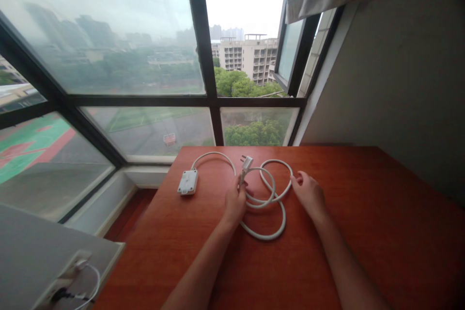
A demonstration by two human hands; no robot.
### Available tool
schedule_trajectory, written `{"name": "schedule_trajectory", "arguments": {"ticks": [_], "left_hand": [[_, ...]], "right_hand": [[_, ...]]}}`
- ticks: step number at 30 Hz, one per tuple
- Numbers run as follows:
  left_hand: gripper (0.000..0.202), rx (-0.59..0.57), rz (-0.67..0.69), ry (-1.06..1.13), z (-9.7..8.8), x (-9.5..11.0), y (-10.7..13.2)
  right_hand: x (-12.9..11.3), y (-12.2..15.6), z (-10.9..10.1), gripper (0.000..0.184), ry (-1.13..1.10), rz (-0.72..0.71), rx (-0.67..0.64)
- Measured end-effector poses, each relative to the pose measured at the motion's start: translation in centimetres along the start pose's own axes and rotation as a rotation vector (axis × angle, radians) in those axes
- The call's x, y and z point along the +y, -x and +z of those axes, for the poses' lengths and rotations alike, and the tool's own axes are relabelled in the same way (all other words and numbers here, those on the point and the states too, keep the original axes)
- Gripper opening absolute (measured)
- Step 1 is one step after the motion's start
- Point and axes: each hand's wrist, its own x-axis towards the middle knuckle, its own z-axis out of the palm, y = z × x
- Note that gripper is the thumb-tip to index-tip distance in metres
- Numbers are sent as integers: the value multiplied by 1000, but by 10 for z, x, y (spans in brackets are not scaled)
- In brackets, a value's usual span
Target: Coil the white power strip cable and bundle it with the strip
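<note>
A white power cord (pixel 267 238) lies in loose, crossing loops on the wooden table. Its plug (pixel 247 162), prongs pointing up and to the left, stands up just above my left hand (pixel 236 201). That hand is closed around the cord right below the plug. On the right side of the loops, my right hand (pixel 308 193) pinches the cord between thumb and fingertips. The cord's other end runs in an arc to a small white rectangular box (pixel 188 182) at the table's left, apart from both hands.
The reddish-brown table (pixel 363 232) reaches a dark-framed window (pixel 254 101) at its far edge; one pane stands ajar. A grey wall (pixel 392 82) borders the right side. At lower left, a wall outlet (pixel 74 266) has a white and a black plug in it.
</note>
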Motion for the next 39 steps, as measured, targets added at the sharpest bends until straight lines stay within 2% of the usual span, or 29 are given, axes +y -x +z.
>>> {"name": "schedule_trajectory", "arguments": {"ticks": [3,7,9,11,15,18,22,28,31,33,35,39], "left_hand": [[19,-2,-6,37,0,0,-1],[22,-14,-8,107,0,1,-1],[23,-20,-21,144,0,2,-1],[23,-23,-48,171,1,2,-1],[21,-25,-64,150,2,1,0],[17,-29,-15,47,1,2,0],[23,-49,4,15,-2,8,0],[27,-176,-139,504,-2,19,0],[31,-194,-211,599,-1,18,0],[30,-168,-200,532,0,14,0],[26,-131,-134,356,1,11,0],[19,-60,24,-267,-4,10,0]], "right_hand": [[-2,2,7,30,-168,91,-85],[-21,12,6,43,-770,261,-310],[-30,16,3,42,-927,267,-440],[-35,19,2,40,-896,192,-456],[-37,23,7,34,-612,-109,-254],[-35,25,14,35,-411,-227,-177],[-35,27,17,36,-288,-263,-208],[-39,29,13,37,-327,-234,-297],[-40,29,12,37,-351,-210,-274],[-40,28,11,34,-306,-237,-232],[-39,27,10,30,-245,-273,-199],[-36,26,11,27,-150,-269,-234]]}}
